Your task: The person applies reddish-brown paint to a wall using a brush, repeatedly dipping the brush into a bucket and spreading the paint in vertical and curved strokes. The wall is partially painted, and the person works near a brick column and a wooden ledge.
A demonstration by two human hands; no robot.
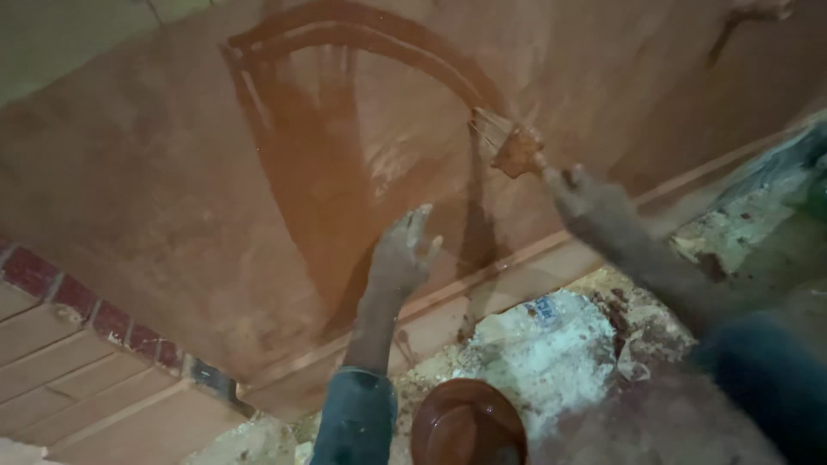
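My right hand [584,196] grips the handle of a paint-caked brush [508,145], whose bristles press against a reddish-brown wall [155,172]. Dark wet arcs of fresh paint [345,52] sweep from the upper left down to the brush, with runs dripping below. My left hand [403,251], smeared with paint, rests with fingers apart flat on the wall beside a dark vertical streak. Both sleeves are dark blue.
A round bowl of red-brown paint [468,426] sits at the bottom centre. Crumpled white sheeting [551,353] stained with paint covers the ground along the wall's base ledge [482,284]. Red brick edging [95,314] and lighter paving lie at the lower left.
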